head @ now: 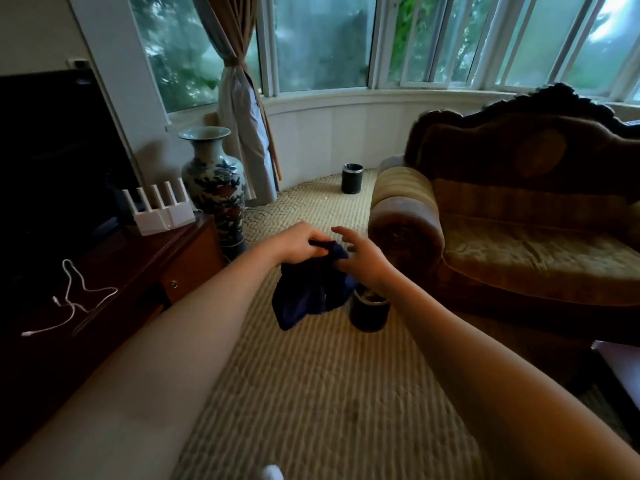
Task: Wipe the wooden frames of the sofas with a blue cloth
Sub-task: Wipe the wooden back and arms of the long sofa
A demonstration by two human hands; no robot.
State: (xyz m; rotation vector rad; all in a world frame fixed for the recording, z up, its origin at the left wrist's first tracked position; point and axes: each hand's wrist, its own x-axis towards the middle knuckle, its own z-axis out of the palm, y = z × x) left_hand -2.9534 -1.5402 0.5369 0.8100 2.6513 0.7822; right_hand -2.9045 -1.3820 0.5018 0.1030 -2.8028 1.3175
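A dark blue cloth (308,292) hangs in front of me over the carpet. My left hand (298,245) grips its top edge with curled fingers. My right hand (363,258) is beside it, fingers spread and fairly straight, touching the cloth's right side. The sofa (519,216) stands to the right, with olive patterned cushions and a dark carved wooden frame (561,102) along the top of its back. Its rolled arm is just right of my right hand.
A small black bin (369,311) stands on the carpet under the cloth, another black bin (352,178) by the window wall. A porcelain vase (214,181), a dark wood cabinet (138,271) with a white router (161,211) and white cable (76,299) stand left.
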